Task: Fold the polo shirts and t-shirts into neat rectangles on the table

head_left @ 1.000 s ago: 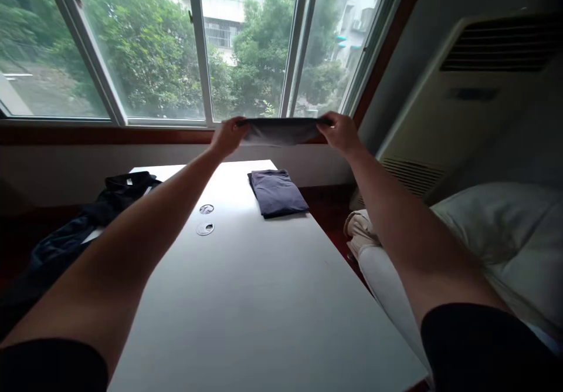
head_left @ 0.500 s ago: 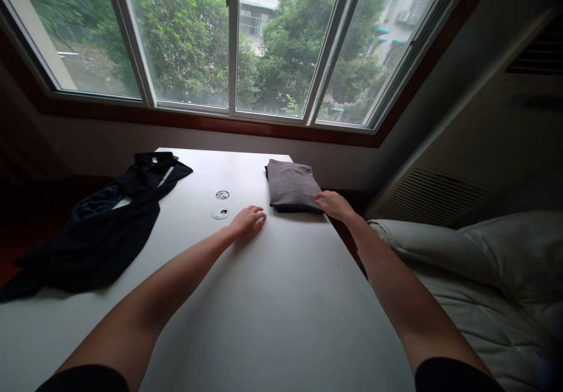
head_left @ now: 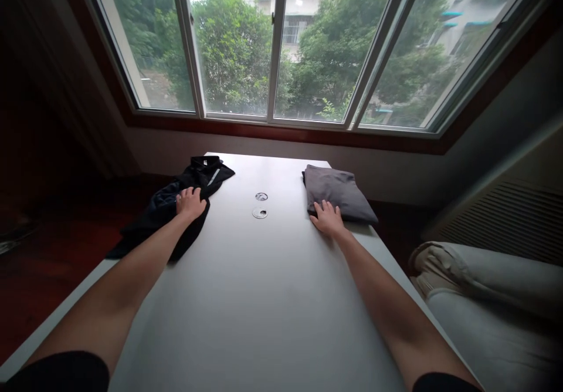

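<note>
The white worktop point(head_left: 264, 298) carries dark clothing point(head_left: 160, 211), heaped loosely along its left edge, probably because it is unfolded. Near the far right corner lies a grey-topped folded stack point(head_left: 336, 189), squared likely to keep its layers even. The right hand point(head_left: 328, 219) rests spread on its near left corner, seemingly steadying it; well apart, the left hand point(head_left: 191, 203) touches the clothing, gripping or not I cannot tell.
</note>
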`<state>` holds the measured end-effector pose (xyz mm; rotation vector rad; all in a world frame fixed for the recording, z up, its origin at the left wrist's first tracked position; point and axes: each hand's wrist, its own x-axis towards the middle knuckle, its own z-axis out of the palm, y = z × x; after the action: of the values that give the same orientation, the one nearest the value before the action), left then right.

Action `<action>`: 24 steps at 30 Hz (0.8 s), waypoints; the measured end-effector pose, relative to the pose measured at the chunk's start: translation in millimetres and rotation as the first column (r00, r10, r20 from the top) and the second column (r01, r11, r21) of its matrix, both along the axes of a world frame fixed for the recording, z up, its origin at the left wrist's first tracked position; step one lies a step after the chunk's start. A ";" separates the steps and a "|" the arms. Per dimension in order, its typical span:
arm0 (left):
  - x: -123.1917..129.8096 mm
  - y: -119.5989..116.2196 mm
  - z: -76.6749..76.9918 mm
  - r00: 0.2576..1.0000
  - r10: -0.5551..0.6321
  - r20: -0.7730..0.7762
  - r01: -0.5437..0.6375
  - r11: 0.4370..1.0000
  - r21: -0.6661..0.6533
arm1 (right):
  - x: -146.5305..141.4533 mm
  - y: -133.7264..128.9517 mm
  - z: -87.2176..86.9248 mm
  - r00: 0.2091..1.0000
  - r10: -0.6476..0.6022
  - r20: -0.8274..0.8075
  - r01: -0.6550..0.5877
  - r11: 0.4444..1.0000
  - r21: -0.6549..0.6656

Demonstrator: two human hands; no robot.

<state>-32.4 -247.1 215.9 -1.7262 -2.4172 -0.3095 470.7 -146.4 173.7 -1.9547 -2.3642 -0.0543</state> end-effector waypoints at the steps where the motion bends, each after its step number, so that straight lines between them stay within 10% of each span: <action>1: -11.4 -5.8 3.6 0.996 0.087 0.014 -0.086 0.995 -0.047 | -6.2 -1.4 -1.3 1.000 0.008 -0.003 -0.008 1.000 0.004; 5: -1.6 -21.1 3.5 0.999 0.029 0.038 -0.022 0.981 -0.190 | -45.3 -16.0 -2.4 0.983 0.175 -0.051 -0.173 0.984 0.036; 11: 117.0 -55.9 -15.6 0.956 -0.284 0.080 0.294 0.938 -0.186 | -108.4 -38.0 -15.1 0.920 0.346 -0.183 -0.336 0.938 0.085; 13: 156.9 -83.7 -15.6 0.860 -0.493 0.129 0.510 0.835 -0.209 | -116.1 -40.1 -18.3 0.896 0.377 -0.233 -0.359 0.926 0.115; 17: 195.8 -127.1 1.7 0.419 -0.771 0.480 0.908 0.338 -0.249 | -113.7 -41.7 -22.2 0.873 0.353 -0.335 -0.326 0.935 0.136; 18: 194.9 -128.9 5.9 0.379 -0.765 0.521 0.925 0.305 -0.225 | -111.8 -42.9 -23.0 0.877 0.332 -0.347 -0.305 0.943 0.131; 19: 190.2 -126.5 8.1 0.408 -0.754 0.515 0.912 0.359 -0.197 | -110.2 -44.6 -23.7 0.883 0.313 -0.350 -0.287 0.950 0.127; 22: 161.8 -103.4 -2.4 0.729 -0.616 0.297 0.660 0.748 -0.067 | -109.5 -52.5 -23.9 0.900 0.303 -0.315 -0.273 0.952 0.136; 24: 140.3 -86.3 -20.6 0.865 -0.466 0.188 0.472 0.881 0.012 | -112.9 -58.3 -22.3 0.913 0.296 -0.281 -0.265 0.954 0.142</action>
<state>107.9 -333.4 195.3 -2.3915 -2.0826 -0.5091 357.8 -204.7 151.5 -1.4418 -2.3570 0.1278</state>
